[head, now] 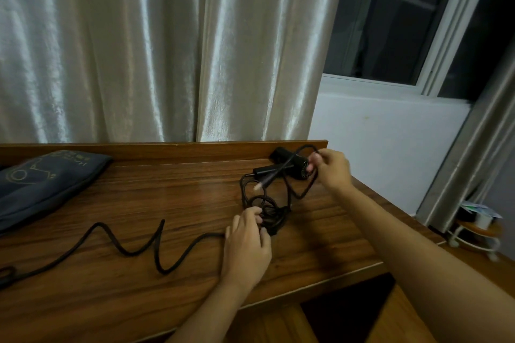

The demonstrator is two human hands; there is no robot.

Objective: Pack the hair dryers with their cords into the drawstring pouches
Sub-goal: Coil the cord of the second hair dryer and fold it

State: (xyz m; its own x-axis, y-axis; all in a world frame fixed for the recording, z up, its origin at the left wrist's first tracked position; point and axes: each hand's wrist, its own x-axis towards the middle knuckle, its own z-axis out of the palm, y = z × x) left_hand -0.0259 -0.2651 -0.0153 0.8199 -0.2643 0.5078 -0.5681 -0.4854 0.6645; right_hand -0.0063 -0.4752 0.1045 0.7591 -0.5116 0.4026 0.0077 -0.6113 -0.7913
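Wooden desk (139,273) with a raised back ledge, set against pale satin curtains (139,50); a dark window (404,22) at upper right; a small white wire stand (473,234) on the floor beyond the desk's right end. Dark grey drawstring pouch (47,184), printed with a hair-dryer outline, lying flat at the desk's far left, well apart from the hands. Black cord (133,250) trailing in loose waves across the desk from the left edge to a tangle of loops near the centre-right. Left hand (248,242), fingers curled round the gathered loops on the desk surface. Right hand (331,170), raised just above the desk, pinching a loop of cord between thumb and fingers. Black hair dryer (289,164) lying beside the back ledge, just beside the right hand, its handle pointing left.
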